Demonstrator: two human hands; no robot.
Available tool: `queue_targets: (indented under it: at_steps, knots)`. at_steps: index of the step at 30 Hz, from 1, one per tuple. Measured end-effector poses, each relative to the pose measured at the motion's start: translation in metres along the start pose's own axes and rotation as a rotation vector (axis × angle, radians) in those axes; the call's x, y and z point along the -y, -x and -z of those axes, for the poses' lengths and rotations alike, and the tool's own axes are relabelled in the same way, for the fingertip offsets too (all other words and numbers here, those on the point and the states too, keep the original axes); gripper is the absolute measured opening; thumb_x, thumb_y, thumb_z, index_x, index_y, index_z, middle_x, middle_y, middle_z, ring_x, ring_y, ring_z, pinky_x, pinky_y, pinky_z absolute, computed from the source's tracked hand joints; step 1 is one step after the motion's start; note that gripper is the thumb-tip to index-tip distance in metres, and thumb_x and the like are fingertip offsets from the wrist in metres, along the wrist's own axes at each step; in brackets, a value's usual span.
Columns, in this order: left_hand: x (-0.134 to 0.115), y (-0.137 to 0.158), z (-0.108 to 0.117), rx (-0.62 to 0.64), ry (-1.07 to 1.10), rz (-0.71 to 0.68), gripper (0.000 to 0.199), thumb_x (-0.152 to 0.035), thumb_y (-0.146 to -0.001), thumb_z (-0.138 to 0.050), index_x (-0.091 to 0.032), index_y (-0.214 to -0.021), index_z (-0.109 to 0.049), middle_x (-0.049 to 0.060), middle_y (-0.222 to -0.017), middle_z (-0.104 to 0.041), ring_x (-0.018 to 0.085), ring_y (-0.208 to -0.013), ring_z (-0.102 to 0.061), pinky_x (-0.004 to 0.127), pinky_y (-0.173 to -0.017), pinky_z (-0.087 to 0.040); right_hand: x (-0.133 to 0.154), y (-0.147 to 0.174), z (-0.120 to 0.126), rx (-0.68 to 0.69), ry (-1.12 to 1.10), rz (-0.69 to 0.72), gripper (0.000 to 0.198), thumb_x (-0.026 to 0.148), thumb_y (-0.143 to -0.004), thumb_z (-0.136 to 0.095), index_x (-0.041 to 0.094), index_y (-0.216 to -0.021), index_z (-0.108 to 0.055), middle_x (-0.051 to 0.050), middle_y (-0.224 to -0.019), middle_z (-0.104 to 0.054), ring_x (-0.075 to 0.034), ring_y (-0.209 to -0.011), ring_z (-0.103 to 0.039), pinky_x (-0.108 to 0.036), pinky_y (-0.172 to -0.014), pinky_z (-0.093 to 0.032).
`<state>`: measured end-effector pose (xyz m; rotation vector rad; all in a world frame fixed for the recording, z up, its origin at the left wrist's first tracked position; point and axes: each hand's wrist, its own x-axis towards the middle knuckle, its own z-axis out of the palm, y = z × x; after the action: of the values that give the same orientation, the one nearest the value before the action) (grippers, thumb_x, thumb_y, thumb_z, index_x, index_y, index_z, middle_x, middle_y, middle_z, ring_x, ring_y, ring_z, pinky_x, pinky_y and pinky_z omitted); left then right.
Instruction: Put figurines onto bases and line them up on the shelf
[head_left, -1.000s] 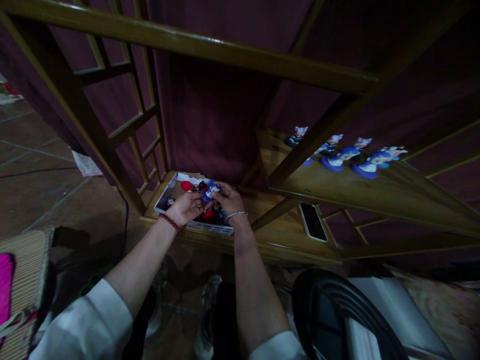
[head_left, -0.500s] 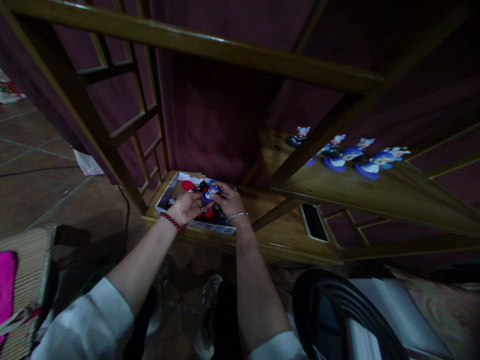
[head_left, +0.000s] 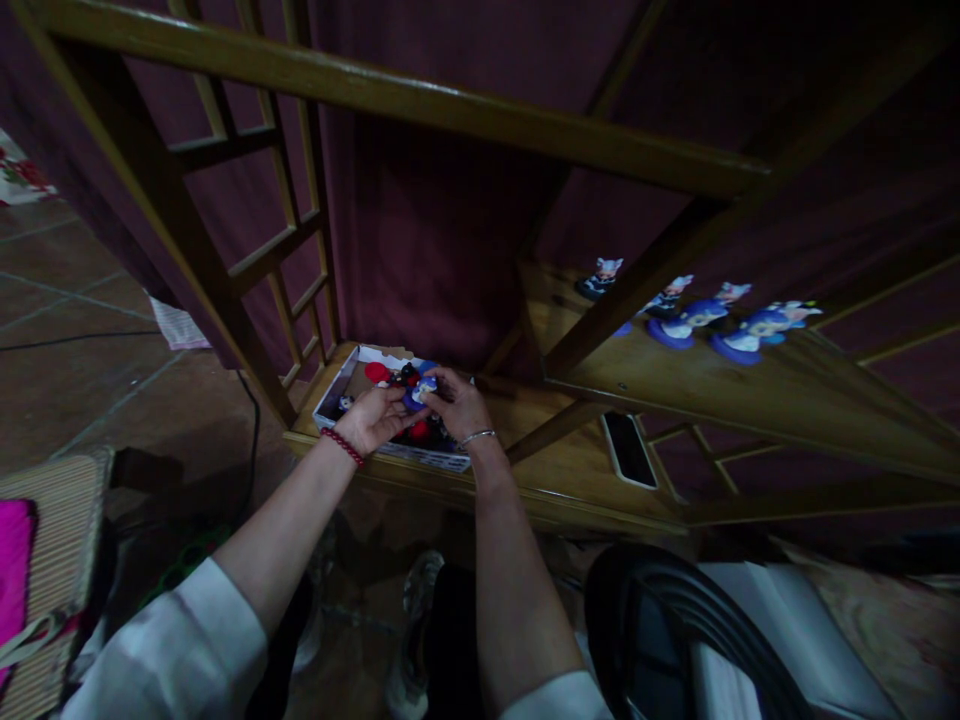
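Note:
Between my two hands, just above the box, is a small figurine (head_left: 421,390) with blue hair and a round purple-blue base. My left hand (head_left: 377,418), palm up with a red bead bracelet at the wrist, has its fingers at the base. From the other side my right hand (head_left: 457,402), with a silver bracelet, grips the figurine between thumb and fingers. Beneath them an open cardboard box (head_left: 341,385) rests on the low wooden shelf. Red and black figurines (head_left: 377,373) lie inside it, partly covered by my hands.
On the raised shelf (head_left: 675,375) at right stand several figurines (head_left: 679,325), partly behind a slanted wooden post. A phone (head_left: 628,450) lies on the low shelf. Wooden bars (head_left: 420,85) cross above my hands. A black round object (head_left: 637,610) is close by my right arm, and a woven stool (head_left: 67,530) stands left.
Both hands keep the figurine over the box with almost no movement. The whole view has shifted very slightly.

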<state>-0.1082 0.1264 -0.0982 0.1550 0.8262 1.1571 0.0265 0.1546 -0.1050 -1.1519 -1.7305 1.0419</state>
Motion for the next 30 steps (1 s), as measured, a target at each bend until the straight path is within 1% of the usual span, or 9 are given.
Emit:
queue_targets:
  at_steps: [9,18,23,30]
  knots:
    - [-0.002,0.003,-0.002,-0.018,-0.032,-0.014,0.013,-0.003,-0.076,-0.039,-0.011,-0.074,-0.049,0.006,-0.068,-0.059,0.013,-0.063,-0.058,0.036,-0.07,-0.052,0.0,0.001,-0.001,-0.058,0.156,0.025,0.027,0.029,-0.062,-0.061,0.025,-0.089,-0.055,0.003,-0.076,-0.061,-0.014,-0.071,-0.056,-0.027,-0.067,-0.045]
    - [-0.002,0.007,-0.005,-0.026,-0.027,-0.028,0.01,-0.006,-0.078,-0.04,-0.011,-0.074,-0.049,0.005,-0.067,-0.059,0.011,-0.06,-0.057,0.035,-0.069,-0.052,0.011,0.005,0.0,-0.085,0.37,0.034,0.025,0.031,-0.064,-0.061,0.025,-0.087,-0.053,0.003,-0.074,-0.061,-0.013,-0.066,-0.057,-0.027,-0.064,-0.045]
    - [-0.002,0.007,-0.005,-0.026,-0.018,-0.025,0.01,-0.007,-0.078,-0.041,-0.011,-0.075,-0.049,0.006,-0.068,-0.059,0.012,-0.059,-0.057,0.035,-0.067,-0.052,0.012,0.005,0.0,-0.074,0.405,0.039,0.021,0.031,-0.066,-0.058,0.025,-0.086,-0.051,0.003,-0.074,-0.062,-0.013,-0.067,-0.058,-0.026,-0.063,-0.045]
    - [-0.001,0.005,-0.005,-0.018,-0.031,-0.027,0.009,-0.009,-0.078,-0.043,-0.011,-0.076,-0.051,0.005,-0.066,-0.059,0.011,-0.056,-0.056,0.032,-0.063,-0.052,0.016,0.006,-0.002,-0.101,0.453,0.035,0.019,0.03,-0.068,-0.055,0.025,-0.085,-0.05,0.003,-0.074,-0.061,-0.013,-0.066,-0.058,-0.026,-0.063,-0.044]
